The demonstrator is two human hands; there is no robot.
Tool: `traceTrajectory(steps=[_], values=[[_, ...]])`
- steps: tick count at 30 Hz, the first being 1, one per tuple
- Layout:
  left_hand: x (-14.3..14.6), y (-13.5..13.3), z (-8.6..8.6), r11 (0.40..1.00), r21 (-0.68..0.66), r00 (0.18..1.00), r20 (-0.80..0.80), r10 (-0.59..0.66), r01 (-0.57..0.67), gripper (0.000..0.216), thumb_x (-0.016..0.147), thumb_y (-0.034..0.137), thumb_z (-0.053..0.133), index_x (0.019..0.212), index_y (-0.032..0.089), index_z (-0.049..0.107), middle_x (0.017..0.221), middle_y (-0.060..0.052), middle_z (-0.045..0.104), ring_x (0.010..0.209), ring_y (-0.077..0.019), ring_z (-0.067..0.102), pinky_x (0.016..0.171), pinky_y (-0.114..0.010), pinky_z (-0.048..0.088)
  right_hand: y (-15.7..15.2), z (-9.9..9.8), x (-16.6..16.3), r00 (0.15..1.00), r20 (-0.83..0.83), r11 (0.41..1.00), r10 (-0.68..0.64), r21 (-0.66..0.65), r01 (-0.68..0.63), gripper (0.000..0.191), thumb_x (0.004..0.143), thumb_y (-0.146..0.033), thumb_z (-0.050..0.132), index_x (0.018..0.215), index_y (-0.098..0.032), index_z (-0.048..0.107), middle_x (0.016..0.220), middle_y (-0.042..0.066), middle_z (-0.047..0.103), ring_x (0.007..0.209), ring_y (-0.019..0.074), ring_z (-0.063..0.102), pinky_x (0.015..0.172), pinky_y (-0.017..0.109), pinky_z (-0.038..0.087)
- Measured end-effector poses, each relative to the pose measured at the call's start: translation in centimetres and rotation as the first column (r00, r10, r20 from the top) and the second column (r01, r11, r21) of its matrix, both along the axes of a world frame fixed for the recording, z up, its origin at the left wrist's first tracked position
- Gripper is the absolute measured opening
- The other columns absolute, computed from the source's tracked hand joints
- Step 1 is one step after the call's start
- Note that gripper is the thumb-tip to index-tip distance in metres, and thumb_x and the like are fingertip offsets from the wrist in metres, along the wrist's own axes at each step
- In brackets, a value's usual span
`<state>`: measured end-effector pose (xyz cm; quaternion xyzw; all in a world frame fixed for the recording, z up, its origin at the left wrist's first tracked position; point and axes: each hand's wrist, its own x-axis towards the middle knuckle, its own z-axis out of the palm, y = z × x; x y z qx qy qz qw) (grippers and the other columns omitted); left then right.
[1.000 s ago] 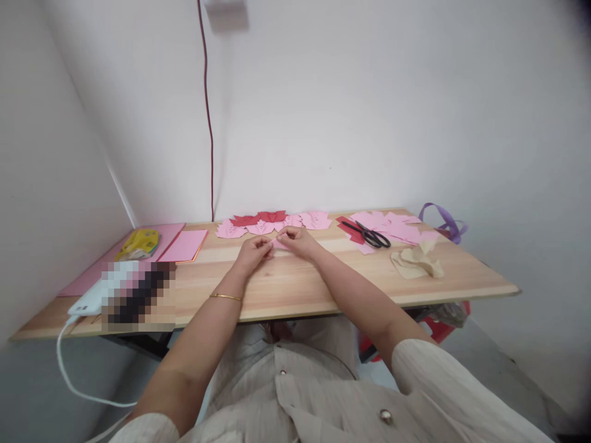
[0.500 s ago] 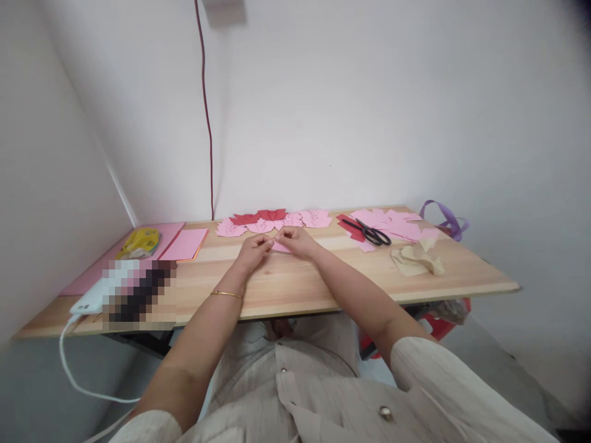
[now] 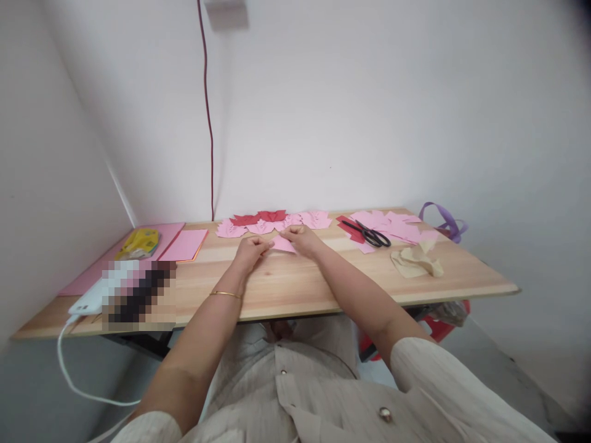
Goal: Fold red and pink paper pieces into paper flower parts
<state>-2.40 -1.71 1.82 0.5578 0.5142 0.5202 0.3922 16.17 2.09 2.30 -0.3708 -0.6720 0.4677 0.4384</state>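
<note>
Both my hands work a small pink paper piece (image 3: 283, 244) lying on the wooden table (image 3: 295, 286). My left hand (image 3: 250, 249) pinches its left edge with closed fingers. My right hand (image 3: 302, 237) presses closed fingers on its upper right corner. Just beyond my hands lies a row of folded pink and red paper shapes (image 3: 272, 222).
Black scissors (image 3: 372, 235) rest on pink and red paper scraps (image 3: 392, 227) at the right, near a beige crumpled cloth (image 3: 418, 261) and a purple ribbon (image 3: 446, 220). At the left are pink sheets (image 3: 184, 245), a yellow object (image 3: 138, 242) and a white device with cable (image 3: 87, 301).
The pink piece has opened out a little into a triangle as my right hand shifted slightly up and right. My left hand stays almost in place.
</note>
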Motion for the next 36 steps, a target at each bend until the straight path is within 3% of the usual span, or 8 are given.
traceTrajectory(steps=[6, 11, 15, 18, 22, 30, 33, 36], values=[[-0.3, 0.2, -0.2, 0.997, 0.073, 0.999, 0.040, 0.009, -0.012, 0.033, 0.060, 0.039, 0.077, 0.049, 0.016, 0.055, 0.054, 0.000, 0.053, 0.053, -0.0105, 0.046, 0.053, -0.025, 0.037, 0.4, 0.1, 0.7, 0.988, 0.146, 0.992, 0.045, 0.109, -0.061, 0.032, 0.076, -0.049, 0.057, 0.070, -0.017, 0.057, 0.062, -0.003, 0.046, 0.058, 0.0097, 0.038, 0.057, 0.023, 0.031], [0.4, -0.1, 0.3, 0.981, 0.195, 0.998, -0.057, 0.026, -0.015, 0.025, 0.067, 0.039, 0.071, 0.079, 0.018, 0.070, 0.077, -0.003, 0.065, 0.075, -0.0165, 0.056, 0.069, -0.028, 0.043, 0.3, -0.2, 0.1, 0.974, 0.214, 0.956, 0.076, 0.264, -0.132, 0.029, 0.078, -0.043, 0.053, 0.067, -0.016, 0.055, 0.063, -0.002, 0.047, 0.061, 0.0103, 0.038, 0.059, 0.024, 0.031], [0.6, -0.3, 0.4, 0.978, 0.203, 0.969, -0.246, 0.013, 0.039, 0.021, 0.072, 0.037, 0.064, 0.068, 0.017, 0.065, 0.065, 0.000, 0.059, 0.066, -0.0147, 0.051, 0.064, -0.027, 0.040, -0.1, -0.6, -0.5, 0.953, 0.263, 0.937, 0.149, 0.271, -0.222, 0.030, 0.080, -0.044, 0.052, 0.068, -0.016, 0.055, 0.065, -0.001, 0.049, 0.063, 0.0110, 0.041, 0.060, 0.024, 0.032], [0.4, -0.1, 0.2, 0.979, 0.201, 0.956, -0.291, 0.045, 0.016, 0.020, 0.073, 0.035, 0.061, 0.063, 0.017, 0.060, 0.061, 0.001, 0.055, 0.060, -0.0131, 0.047, 0.060, -0.026, 0.038, -0.2, -0.6, -0.6, 0.940, 0.304, 0.933, 0.152, 0.271, -0.239, 0.033, 0.080, -0.046, 0.051, 0.067, -0.016, 0.052, 0.063, -0.002, 0.046, 0.062, 0.0109, 0.039, 0.060, 0.024, 0.031], [0.1, 0.3, 0.1, 0.969, 0.231, 0.963, -0.231, 0.139, -0.084, 0.020, 0.071, 0.033, 0.061, 0.059, 0.017, 0.057, 0.061, 0.001, 0.053, 0.063, -0.0134, 0.046, 0.060, -0.026, 0.038, -0.2, -0.2, -0.3, 0.936, 0.336, 0.940, 0.107, 0.272, -0.206, 0.038, 0.081, -0.049, 0.050, 0.061, -0.018, 0.043, 0.059, -0.004, 0.038, 0.060, 0.0100, 0.035, 0.058, 0.024, 0.029], [0.7, 0.3, 0.0, 0.979, 0.154, 0.985, -0.085, 0.150, -0.136, 0.024, 0.067, 0.036, 0.065, 0.056, 0.017, 0.055, 0.059, 0.001, 0.051, 0.062, -0.0131, 0.045, 0.057, -0.025, 0.037, 0.3, -0.1, -0.2, 0.938, 0.344, 0.960, 0.030, 0.252, -0.123, 0.047, 0.077, -0.054, 0.052, 0.055, -0.019, 0.031, 0.056, -0.005, 0.027, 0.054, 0.0084, 0.027, 0.052, 0.025, 0.021], [0.6, 0.4, -0.3, 0.992, 0.093, 0.996, 0.007, 0.089, -0.089, 0.027, 0.065, 0.040, 0.068, 0.057, 0.017, 0.056, 0.059, 0.001, 0.052, 0.059, -0.0121, 0.045, 0.055, -0.025, 0.037, 0.5, -0.1, 0.1, 0.945, 0.327, 0.967, 0.022, 0.231, -0.103, 0.049, 0.076, -0.056, 0.054, 0.054, -0.020, 0.028, 0.055, -0.005, 0.024, 0.054, 0.0082, 0.025, 0.051, 0.025, 0.020], [0.2, 0.4, -0.7, 0.998, 0.005, 0.993, 0.097, -0.063, 0.063, 0.030, 0.064, 0.042, 0.071, 0.059, 0.016, 0.057, 0.056, 0.002, 0.052, 0.053, -0.0097, 0.043, 0.053, -0.024, 0.035, 0.6, 0.0, 0.7, 0.961, 0.276, 0.979, -0.010, 0.197, -0.047, 0.051, 0.075, -0.058, 0.054, 0.055, -0.020, 0.027, 0.055, -0.005, 0.023, 0.053, 0.0083, 0.024, 0.050, 0.025, 0.020]])
